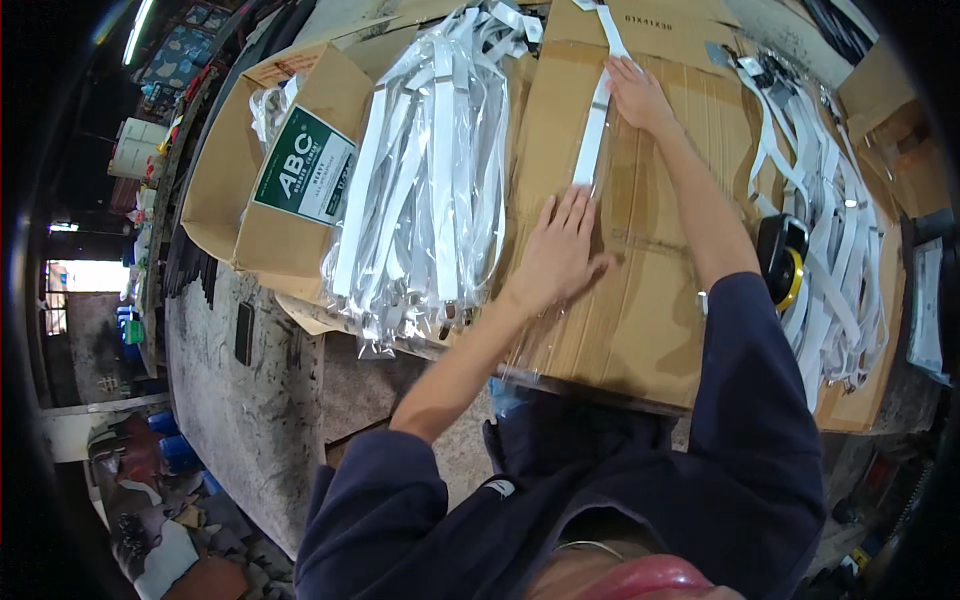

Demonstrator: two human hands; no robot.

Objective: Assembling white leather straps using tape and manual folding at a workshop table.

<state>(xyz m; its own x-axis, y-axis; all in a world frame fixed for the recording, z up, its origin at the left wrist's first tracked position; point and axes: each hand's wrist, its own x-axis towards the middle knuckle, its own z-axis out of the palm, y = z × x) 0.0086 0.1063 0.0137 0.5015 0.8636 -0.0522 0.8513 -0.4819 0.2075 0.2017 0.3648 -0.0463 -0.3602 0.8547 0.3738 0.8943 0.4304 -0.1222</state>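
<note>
A white strap, apparently a belt point(593, 138), lies lengthwise on a flat cardboard sheet point(650, 290). My left hand point(563, 245) rests flat over its near end, fingers stretched out. Farther up, my right hand point(638, 95) lies on the belt with its fingers extended. Clear plastic film shows around the near end, below my left hand. To the left is a thick pile of white belts point(440, 180) in clear plastic sleeves. Loose white belts point(825, 230) are heaped on the right, beside a black and yellow tape measure point(783, 255).
An open cardboard box point(215, 190) with a green label and clear plastic inside stands at the left. A dark phone-like object point(245, 333) lies on the worn grey surface. Scraps of material point(190, 560) cover the floor at lower left.
</note>
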